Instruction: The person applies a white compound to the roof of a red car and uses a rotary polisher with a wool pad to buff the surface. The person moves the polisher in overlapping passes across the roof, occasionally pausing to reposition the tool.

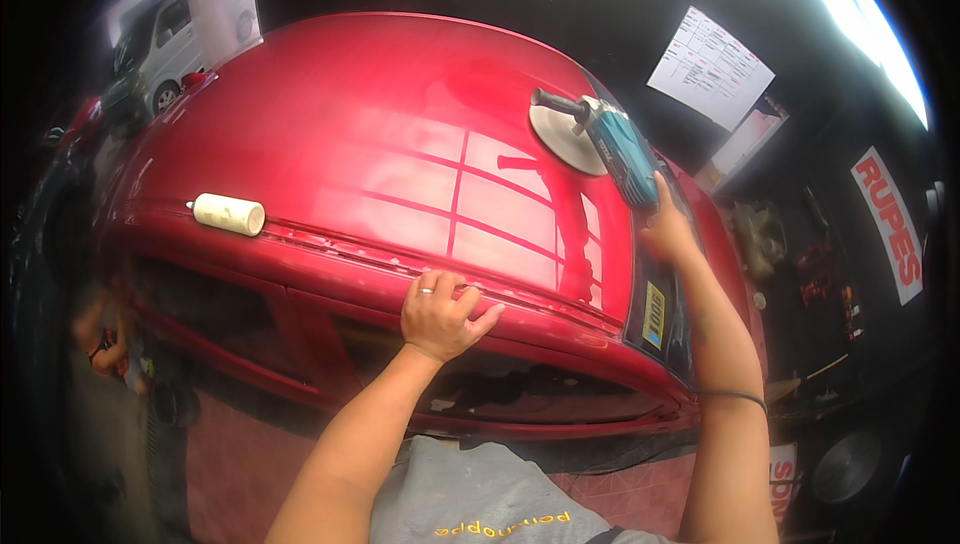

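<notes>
My right hand is wrapped round the rear of a teal rotary polisher. The polisher's round pale pad lies against the far right part of a glossy red car roof, near the dark windshield. A black side handle sticks out to the left, with no hand on it. My left hand wears a ring and rests on the near roof edge beside the long trim channel. Its fingers are a little bent with the thumb apart, holding nothing. A cream squeeze bottle lies on its side at the roof's left.
Side windows run along the near side of the car. Papers hang on the dark wall at the right, above assorted gear. A white van stands at far left. Below it, blurred limbs of another person show beside the car.
</notes>
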Tool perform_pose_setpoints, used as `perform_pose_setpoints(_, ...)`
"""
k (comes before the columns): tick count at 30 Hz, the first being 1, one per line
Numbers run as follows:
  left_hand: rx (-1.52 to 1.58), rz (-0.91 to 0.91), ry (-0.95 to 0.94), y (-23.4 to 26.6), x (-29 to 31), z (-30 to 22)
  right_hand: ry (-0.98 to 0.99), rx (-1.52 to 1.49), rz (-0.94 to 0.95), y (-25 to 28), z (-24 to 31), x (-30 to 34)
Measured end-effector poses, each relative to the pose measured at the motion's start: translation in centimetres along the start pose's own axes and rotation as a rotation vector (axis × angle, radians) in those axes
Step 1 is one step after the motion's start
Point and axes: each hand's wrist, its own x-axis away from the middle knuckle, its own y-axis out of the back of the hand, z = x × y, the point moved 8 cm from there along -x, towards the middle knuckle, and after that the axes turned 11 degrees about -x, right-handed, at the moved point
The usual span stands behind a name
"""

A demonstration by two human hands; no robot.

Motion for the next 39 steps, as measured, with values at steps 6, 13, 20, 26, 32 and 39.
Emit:
perform_pose_setpoints(6,-0.005,0.005,-0.002,-0.1,-0.1,-0.3,-0.027,0.024,-0.052,1.1,-4.3,3.1)
perform_pose_setpoints(13,-0.023,0.034,0.013,-0.2,-0.1,-0.2,-0.029,-0.040,-0.024,1.4,-4.9,7.8)
perform_pose_setpoints(20,-0.028,0.010,0.014,-0.1,-0.2,-0.3,0.114,-0.040,0.027,-0.6,1.2,5.9)
perform_pose_setpoints(26,-0.025,0.014,0.020,-0.3,0.0,-0.1,0.258,0.015,0.085,-2.7,7.3,3.9)
perform_pose_setpoints(32,-0.019,0.015,0.019,-0.4,0.1,-0.1,0.306,0.058,0.135,-5.4,13.1,2.4)
perform_pose_setpoints(39,-0.019,0.018,0.021,-0.3,0.0,-0.1,0.313,0.039,0.134,-4.6,11.2,3.0)
